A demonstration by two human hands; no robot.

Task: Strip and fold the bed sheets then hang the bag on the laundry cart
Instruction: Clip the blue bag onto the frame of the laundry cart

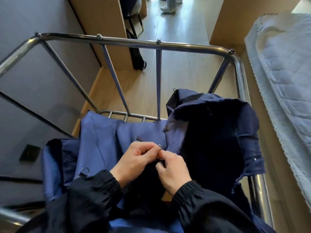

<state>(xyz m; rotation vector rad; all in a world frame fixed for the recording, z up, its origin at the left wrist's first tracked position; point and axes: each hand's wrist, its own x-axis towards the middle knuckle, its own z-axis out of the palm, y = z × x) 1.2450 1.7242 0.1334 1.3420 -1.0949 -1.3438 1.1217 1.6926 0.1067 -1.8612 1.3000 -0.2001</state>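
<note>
Grey wall [42,73] L, wood floor [185,68], mattress [282,78] R.

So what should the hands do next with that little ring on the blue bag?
Probably lift the small metal ring that the left hand pinches up to a round stud on the shiny steel cart rail; the dark blue fabric bag, gripped by the right hand, lies slumped, unhung.

Just the one head-worn wide-angle view: it looked forward and steeply down, close over the left hand [134,158] and right hand [174,174] at the blue bag [101,140], inside the laundry cart [127,40], mattress [277,73] at right edge
</note>
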